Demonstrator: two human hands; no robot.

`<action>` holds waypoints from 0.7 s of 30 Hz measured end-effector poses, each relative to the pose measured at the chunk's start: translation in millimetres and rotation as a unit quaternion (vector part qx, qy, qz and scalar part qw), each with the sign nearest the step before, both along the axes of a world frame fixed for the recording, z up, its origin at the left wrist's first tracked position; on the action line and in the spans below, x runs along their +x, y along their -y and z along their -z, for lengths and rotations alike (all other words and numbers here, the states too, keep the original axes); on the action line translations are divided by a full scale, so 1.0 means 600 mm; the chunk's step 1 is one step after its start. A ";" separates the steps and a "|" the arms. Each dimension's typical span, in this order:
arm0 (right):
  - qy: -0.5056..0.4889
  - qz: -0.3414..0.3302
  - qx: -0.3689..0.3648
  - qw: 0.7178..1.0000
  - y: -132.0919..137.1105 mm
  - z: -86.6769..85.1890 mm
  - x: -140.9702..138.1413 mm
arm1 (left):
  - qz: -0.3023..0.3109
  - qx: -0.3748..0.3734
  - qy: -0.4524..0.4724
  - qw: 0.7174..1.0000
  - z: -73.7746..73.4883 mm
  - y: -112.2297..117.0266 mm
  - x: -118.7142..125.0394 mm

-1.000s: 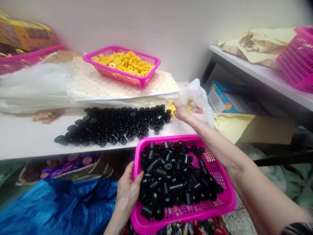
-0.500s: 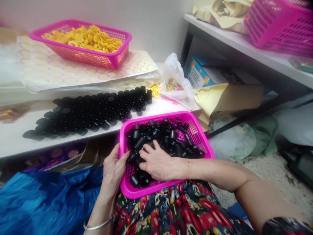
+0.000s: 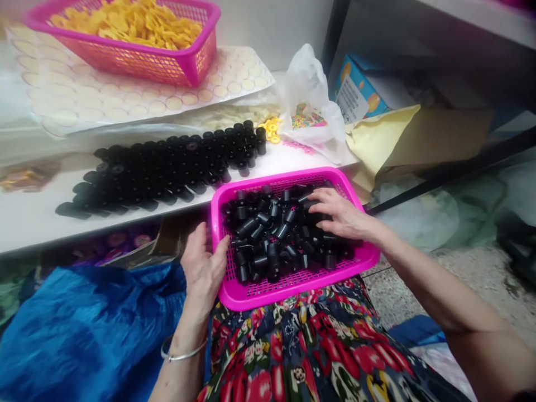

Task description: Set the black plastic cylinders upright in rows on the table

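A pink plastic basket [image 3: 293,282] full of small black cylinders [image 3: 268,234] rests on my lap, over a flowered skirt. My left hand [image 3: 203,268] grips the basket's left rim, thumb inside. My right hand [image 3: 339,215] lies on the black cylinders at the basket's right side, fingers curled down among them. On the white shelf [image 3: 29,223] just beyond stand several rows of the same black cylinders [image 3: 167,167], upright.
A second pink basket [image 3: 167,61] of yellow pieces sits on a white sheet of round stickers [image 3: 104,103] at the back. A plastic bag [image 3: 310,95], a blue box [image 3: 360,89] and yellow paper [image 3: 377,139] lie right. Blue plastic sheeting [image 3: 84,329] covers the lower left.
My right hand came back from the shelf's yellow pieces into the lap basket, then slid from its left side to its right. The view tipped down. My left hand kept its hold.
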State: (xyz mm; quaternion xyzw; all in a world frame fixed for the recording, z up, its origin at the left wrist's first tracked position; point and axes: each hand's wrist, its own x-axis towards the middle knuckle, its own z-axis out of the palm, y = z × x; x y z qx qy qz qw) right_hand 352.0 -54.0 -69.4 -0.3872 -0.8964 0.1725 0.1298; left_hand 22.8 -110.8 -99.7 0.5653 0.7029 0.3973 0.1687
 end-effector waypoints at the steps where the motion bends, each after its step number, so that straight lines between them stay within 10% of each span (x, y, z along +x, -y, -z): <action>1: -0.036 0.018 0.013 0.999 0.003 0.003 0.007 | 0.001 0.048 -0.076 0.996 -0.003 0.002 0.001; 5: -0.104 0.080 0.084 0.988 0.022 0.005 -0.023 | 0.287 0.135 -0.200 0.927 -0.023 0.006 0.031; 9: 0.008 -0.051 0.052 0.997 0.032 0.006 -0.111 | 0.556 -0.013 -0.182 0.811 -0.028 -0.002 0.074; 15: 0.126 -0.099 -0.023 0.987 0.010 0.014 -0.157 | 0.511 -0.135 -0.086 0.845 -0.021 -0.025 0.083; 18: -0.026 -0.046 -0.115 0.992 0.011 0.003 -0.130 | 0.427 -0.195 0.075 0.880 -0.028 -0.025 0.076; 21: -0.275 0.050 -0.309 0.909 0.027 -0.009 -0.111 | 0.331 -0.285 0.314 0.843 -0.041 -0.017 0.078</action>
